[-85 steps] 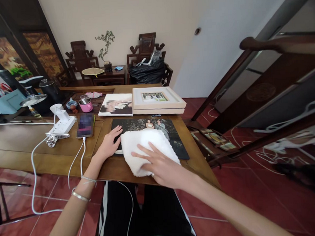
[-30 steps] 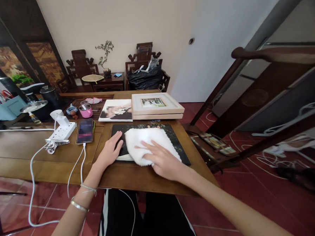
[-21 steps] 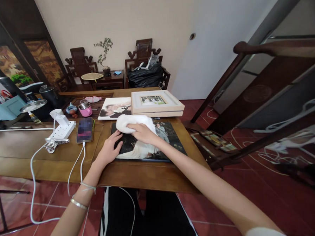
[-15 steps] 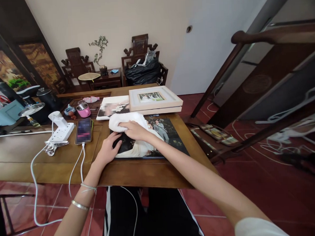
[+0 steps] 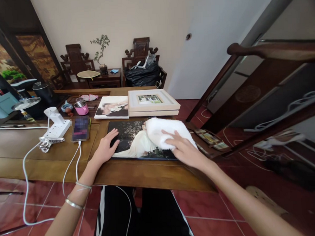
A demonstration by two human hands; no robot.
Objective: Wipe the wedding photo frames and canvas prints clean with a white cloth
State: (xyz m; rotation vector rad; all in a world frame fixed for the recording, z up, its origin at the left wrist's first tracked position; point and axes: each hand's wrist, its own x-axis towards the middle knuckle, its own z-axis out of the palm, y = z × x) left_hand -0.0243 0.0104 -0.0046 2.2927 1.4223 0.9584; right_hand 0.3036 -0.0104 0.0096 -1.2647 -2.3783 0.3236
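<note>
A large wedding photo panel (image 5: 132, 140) lies flat near the front edge of the wooden table (image 5: 149, 171). On its right part rests a folded white towel (image 5: 171, 128), which hides that side of the picture. My right hand (image 5: 185, 148) grips the towel's near side, fingers spread over it and partly sunk in the fabric. At the panel's left edge, my left hand (image 5: 107, 145) lies flat with the thumb apart, touching the panel and holding nothing.
Behind the panel are a stacked pair of pale frames (image 5: 153, 100) and a white-edged photo board (image 5: 112, 108). Leftward lie a charging phone (image 5: 80, 129), a power strip (image 5: 58, 130) and a pink cup (image 5: 81, 108). A wooden chair (image 5: 225, 100) stands at right.
My right hand has carried the towel across the panel from its upper left to its right side. The panel's left part is uncovered; my left hand stays at its left edge.
</note>
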